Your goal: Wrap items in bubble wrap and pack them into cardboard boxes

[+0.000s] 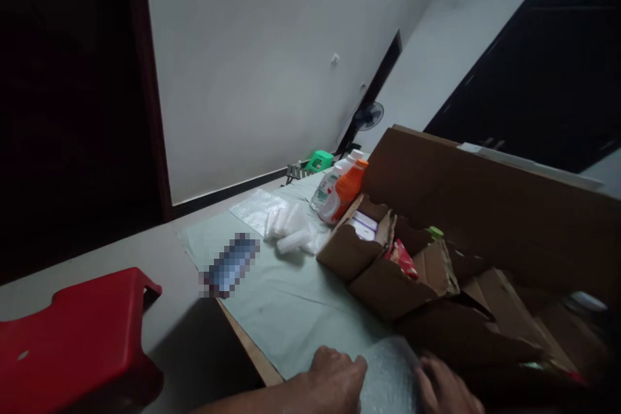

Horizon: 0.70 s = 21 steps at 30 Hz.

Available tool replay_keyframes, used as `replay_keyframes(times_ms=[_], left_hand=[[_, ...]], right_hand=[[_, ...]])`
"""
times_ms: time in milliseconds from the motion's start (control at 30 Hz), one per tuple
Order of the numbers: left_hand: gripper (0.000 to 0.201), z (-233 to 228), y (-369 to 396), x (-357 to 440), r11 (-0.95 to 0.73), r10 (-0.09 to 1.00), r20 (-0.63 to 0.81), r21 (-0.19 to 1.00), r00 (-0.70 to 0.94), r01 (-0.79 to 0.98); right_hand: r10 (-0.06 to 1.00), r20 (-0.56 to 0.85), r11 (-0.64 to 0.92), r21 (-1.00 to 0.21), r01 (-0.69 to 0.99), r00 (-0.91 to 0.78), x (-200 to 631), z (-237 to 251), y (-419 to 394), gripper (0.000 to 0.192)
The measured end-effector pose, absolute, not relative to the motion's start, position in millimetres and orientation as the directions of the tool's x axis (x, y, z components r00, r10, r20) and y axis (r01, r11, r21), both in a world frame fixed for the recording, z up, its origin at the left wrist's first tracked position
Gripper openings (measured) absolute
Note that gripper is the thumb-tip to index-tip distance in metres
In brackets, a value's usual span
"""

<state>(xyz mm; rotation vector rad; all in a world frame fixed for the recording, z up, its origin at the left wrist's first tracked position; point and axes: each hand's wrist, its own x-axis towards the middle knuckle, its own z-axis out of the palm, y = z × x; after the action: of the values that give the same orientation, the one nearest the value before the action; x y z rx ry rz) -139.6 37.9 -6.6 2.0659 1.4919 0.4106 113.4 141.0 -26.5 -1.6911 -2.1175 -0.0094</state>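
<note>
At the bottom of the head view, a sheet of clear bubble wrap (392, 372) stretches between my two hands near the table's front edge. My left hand (337, 376) has its fingers curled at the sheet's left side. The thumb and fingers of my right hand (444, 387) pinch the right side; part of this hand is cut off by the frame. Whatever may lie under or inside the wrap is hidden. More bubble wrap, in rolled pieces (294, 236) and a flat sheet (255, 208), rests farther back on the pale green tablecloth (301, 297).
Open cardboard bins (349, 249) holding small boxes and packets line the table's right side, before a tall cardboard panel (451, 187). Behind them stand an orange bottle (350, 191) and paler bottles. A blurred-out rectangular object (231, 266) lies at the left edge, beside a red stool (92, 336).
</note>
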Motion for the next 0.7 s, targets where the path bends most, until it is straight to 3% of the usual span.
replay_keyframes(times_ms=[133,267,367,467,600,700], left_hand=[[0.041,8,21,-143,-0.231,0.944,-0.045,0.615,0.327,0.754],[0.029,13,17,-150,-0.251,0.953,-0.004,0.545,0.302,0.800],[0.022,8,17,-143,-0.396,0.901,0.026,0.462,0.434,0.794],[0.015,0,15,-137,-0.439,0.875,-0.009,0.407,0.484,0.801],[0.015,-5,9,-145,-0.396,0.897,-0.007,0.436,0.442,0.809],[0.022,-6,-3,-153,-0.365,0.909,0.000,0.482,0.416,0.797]], right_hand=[[0.898,0.388,0.292,-0.166,0.942,-0.210,91,-8,141,0.046],[0.872,0.420,0.363,-0.212,0.907,-0.251,85,-17,110,0.043],[0.848,0.351,0.487,-0.220,0.845,-0.397,78,-31,78,0.038],[0.838,0.266,0.533,-0.207,0.820,-0.477,86,-39,57,0.038],[0.878,0.273,0.452,-0.208,0.868,-0.392,130,-36,19,0.037],[0.866,0.264,0.486,-0.250,0.838,-0.424,153,-27,-21,0.038]])
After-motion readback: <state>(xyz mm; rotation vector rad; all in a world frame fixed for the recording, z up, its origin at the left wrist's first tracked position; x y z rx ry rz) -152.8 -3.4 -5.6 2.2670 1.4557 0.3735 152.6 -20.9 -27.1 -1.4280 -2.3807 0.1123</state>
